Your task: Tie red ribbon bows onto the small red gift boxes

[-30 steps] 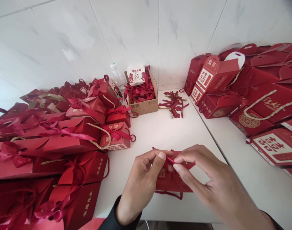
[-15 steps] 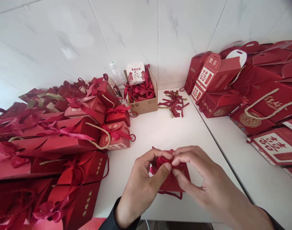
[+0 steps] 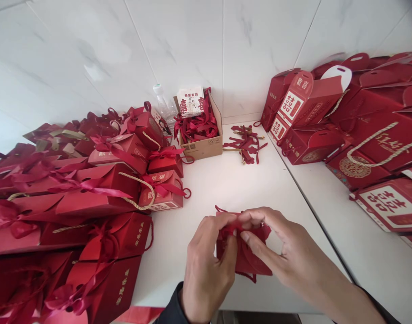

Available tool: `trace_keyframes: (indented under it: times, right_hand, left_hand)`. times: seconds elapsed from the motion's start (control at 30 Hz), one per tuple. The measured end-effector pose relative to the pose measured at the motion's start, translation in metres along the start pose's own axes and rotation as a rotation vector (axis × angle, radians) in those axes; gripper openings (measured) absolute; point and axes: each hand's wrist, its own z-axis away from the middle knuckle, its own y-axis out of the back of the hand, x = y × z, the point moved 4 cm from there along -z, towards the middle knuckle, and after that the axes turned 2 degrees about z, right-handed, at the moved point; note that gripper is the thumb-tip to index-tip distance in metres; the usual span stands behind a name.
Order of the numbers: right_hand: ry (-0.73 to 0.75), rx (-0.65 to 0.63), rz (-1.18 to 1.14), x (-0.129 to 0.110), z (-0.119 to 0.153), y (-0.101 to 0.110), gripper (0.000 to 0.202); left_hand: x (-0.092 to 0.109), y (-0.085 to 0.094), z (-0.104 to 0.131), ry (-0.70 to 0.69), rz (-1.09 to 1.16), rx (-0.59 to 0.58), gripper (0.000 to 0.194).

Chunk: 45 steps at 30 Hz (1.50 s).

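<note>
A small red gift box point(image 3: 255, 261) with a red cord handle rests on the white table, low in the middle. Over its top both hands meet at a red ribbon point(image 3: 235, 226). My left hand point(image 3: 210, 256) pinches the ribbon between thumb and fingers on the left side. From the right, my right hand point(image 3: 280, 245) has its thumb and fingers closed on the same ribbon, with part of it showing beyond the fingers. The fingers hide the middle of the ribbon and much of the box top.
Many red boxes with bows point(image 3: 97, 180) fill the left. At the back stand a carton of ribbons point(image 3: 206, 148) and a clear bottle point(image 3: 161, 101), beside loose dark red ribbons point(image 3: 246, 144). Red boxes point(image 3: 310, 103) and large bags point(image 3: 378, 117) crowd the right.
My left hand has turned more upright, and my right hand has shifted slightly. The ribbon now shows spread under my right fingers. The small box has turned a little.
</note>
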Motion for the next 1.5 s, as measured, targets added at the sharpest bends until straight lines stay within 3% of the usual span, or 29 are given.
trace_keyframes:
  times: [0.13, 0.27, 0.77, 1.13, 1.4, 1.5]
  right_hand:
    - [-0.029, -0.042, -0.066, 0.001, -0.001, 0.001, 0.028]
    - [0.046, -0.103, -0.011, -0.002, -0.005, 0.0, 0.031]
    - [0.014, -0.165, 0.025, -0.002, -0.006, 0.002, 0.017]
    - [-0.064, -0.085, -0.025, -0.003, -0.006, 0.011, 0.014]
    - [-0.157, -0.092, -0.103, 0.003, -0.006, 0.011, 0.014]
    - [-0.217, -0.104, -0.185, 0.006, -0.005, 0.012, 0.016]
  left_hand:
    - [0.0, -0.002, 0.004, -0.092, -0.021, 0.107, 0.031]
    - [-0.003, -0.005, 0.008, -0.116, 0.047, 0.168, 0.033]
    - [0.0, 0.0, 0.009, -0.284, -0.002, 0.206, 0.031]
    - [-0.002, 0.004, 0.014, -0.285, -0.098, 0.257, 0.039]
    - [-0.002, 0.004, 0.021, -0.242, -0.166, 0.309, 0.026]
    - [-0.005, 0.005, 0.023, -0.167, -0.178, 0.31, 0.02]
